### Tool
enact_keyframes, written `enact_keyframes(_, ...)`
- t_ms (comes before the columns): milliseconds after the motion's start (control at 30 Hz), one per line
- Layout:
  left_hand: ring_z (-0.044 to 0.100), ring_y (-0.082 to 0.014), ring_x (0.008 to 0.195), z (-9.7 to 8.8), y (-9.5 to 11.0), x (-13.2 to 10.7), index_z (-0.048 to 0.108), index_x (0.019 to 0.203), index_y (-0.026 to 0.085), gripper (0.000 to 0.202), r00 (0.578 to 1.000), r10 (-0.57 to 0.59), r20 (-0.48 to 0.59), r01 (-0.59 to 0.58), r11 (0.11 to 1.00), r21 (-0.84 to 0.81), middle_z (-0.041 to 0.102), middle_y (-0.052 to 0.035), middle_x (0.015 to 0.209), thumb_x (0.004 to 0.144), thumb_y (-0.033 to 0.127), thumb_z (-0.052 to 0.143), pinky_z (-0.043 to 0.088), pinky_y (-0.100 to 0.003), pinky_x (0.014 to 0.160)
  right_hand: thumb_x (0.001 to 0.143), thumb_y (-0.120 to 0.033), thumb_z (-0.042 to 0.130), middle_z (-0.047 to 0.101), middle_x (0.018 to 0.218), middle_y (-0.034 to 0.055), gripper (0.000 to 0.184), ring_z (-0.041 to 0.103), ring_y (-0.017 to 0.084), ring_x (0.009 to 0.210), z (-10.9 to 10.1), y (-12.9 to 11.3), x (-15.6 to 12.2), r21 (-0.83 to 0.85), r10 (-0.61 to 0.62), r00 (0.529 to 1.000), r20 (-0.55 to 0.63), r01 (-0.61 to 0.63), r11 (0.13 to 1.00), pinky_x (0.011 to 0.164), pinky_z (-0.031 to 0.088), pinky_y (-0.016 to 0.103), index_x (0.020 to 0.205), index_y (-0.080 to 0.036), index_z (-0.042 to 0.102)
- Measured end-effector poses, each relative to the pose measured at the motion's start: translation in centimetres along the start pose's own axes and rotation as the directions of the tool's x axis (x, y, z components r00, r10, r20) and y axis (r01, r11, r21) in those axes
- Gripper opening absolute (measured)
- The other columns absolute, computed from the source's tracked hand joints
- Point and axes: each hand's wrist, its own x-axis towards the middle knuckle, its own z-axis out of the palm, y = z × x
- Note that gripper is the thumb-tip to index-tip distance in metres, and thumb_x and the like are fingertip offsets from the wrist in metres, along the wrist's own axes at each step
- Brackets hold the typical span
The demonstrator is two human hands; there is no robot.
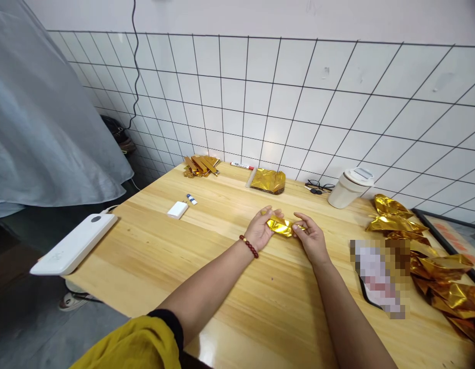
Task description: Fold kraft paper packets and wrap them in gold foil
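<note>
Between my two hands, over the middle of the wooden table [222, 251], is a piece of shiny gold foil paper [280, 226], partly folded. My left hand [259, 230], with a dark red bead bracelet at the wrist, grips its left end between thumb and fingers. At the other end, my right hand [311, 237] pinches the foil between thumb and fingertips. Beyond them lies a flat packet of gold foil sheets [268, 181]. To the right sits a heap of folded gold foil pieces [448, 287], and flat gold strips [202, 166] are piled at the back left.
A white cup with a lid [347, 189] stands by the wall near a pair of glasses [317, 186]. Around the table are a phone [379, 282], a white box [178, 209], a small blue-and-white tube [191, 199], a marker [242, 165] and a white power bank [74, 245] at the left edge.
</note>
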Motion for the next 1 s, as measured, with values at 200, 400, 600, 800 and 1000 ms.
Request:
enact_keyframes(200, 0.069, -0.0222, 0.085, -0.35, -0.97, -0.07, 0.067, 0.087, 0.010, 0.029, 1.000, 0.021, 0.015, -0.024, 0.970, 0.243, 0.072, -0.0095, 0.085, 0.068, 0.025, 0.082, 0.050, -0.045, 0.092, 0.067, -0.042, 0.080, 0.068, 0.081, 0.0012, 0.054, 0.062, 0.015, 0.070, -0.09, 0.17, 0.16, 0.003, -0.026, 0.995, -0.099, 0.027, 1.000, 0.070, 0.052, 0.031, 0.115, -0.023, 0.063)
enact_keyframes(400, 0.070, -0.0211, 0.082, -0.21, -0.38, -0.23, 0.067, 0.087, 0.011, 0.025, 0.999, -0.008, 0.031, 0.002, 0.987, 0.163, 0.073, -0.0090, 0.086, 0.070, 0.024, 0.081, 0.053, -0.044, 0.088, 0.071, -0.048, 0.076, 0.064, 0.065, 0.0007, 0.032, 0.049, 0.011, 0.054, -0.36, -0.03, 0.18, 0.022, 0.042, 0.995, -0.095, -0.040, 0.999, 0.055, 0.043, 0.026, 0.082, -0.019, 0.070)
enact_keyframes(600, 0.069, -0.0184, 0.075, -0.19, -0.15, -0.11, 0.066, 0.091, 0.012, 0.017, 1.000, -0.008, -0.029, 0.012, 0.989, 0.151, 0.072, -0.0093, 0.085, 0.080, 0.023, 0.071, 0.056, -0.037, 0.077, 0.074, -0.046, 0.074, 0.059, 0.058, -0.0007, 0.031, 0.044, 0.009, 0.051, -0.49, -0.24, 0.15, 0.059, 0.024, 0.993, -0.115, -0.017, 0.998, 0.053, 0.038, 0.025, 0.065, -0.019, 0.064)
enact_keyframes(800, 0.068, -0.0168, 0.070, -0.33, -0.02, 0.00, 0.066, 0.089, 0.011, 0.013, 0.999, -0.041, -0.029, 0.044, 0.989, 0.142, 0.071, -0.0101, 0.084, 0.087, 0.022, 0.061, 0.057, -0.031, 0.067, 0.073, -0.044, 0.076, 0.059, 0.056, -0.0008, 0.032, 0.043, 0.009, 0.049, -0.51, -0.16, 0.18, 0.126, 0.077, 0.991, -0.113, -0.063, 0.990, 0.050, 0.035, 0.024, 0.062, -0.018, 0.061)
enact_keyframes(1000, 0.063, -0.0119, 0.065, -0.04, -0.43, -0.11, 0.066, 0.080, 0.012, 0.019, 0.994, 0.099, -0.050, -0.087, 0.976, 0.201, 0.068, -0.0044, 0.074, 0.073, 0.025, 0.078, 0.054, -0.030, 0.073, 0.075, -0.045, 0.074, 0.058, 0.055, -0.0030, 0.029, 0.042, 0.008, 0.046, -0.39, -0.17, 0.33, 0.165, 0.040, 0.978, -0.207, -0.005, 0.986, 0.048, 0.033, 0.023, 0.076, -0.019, 0.062)
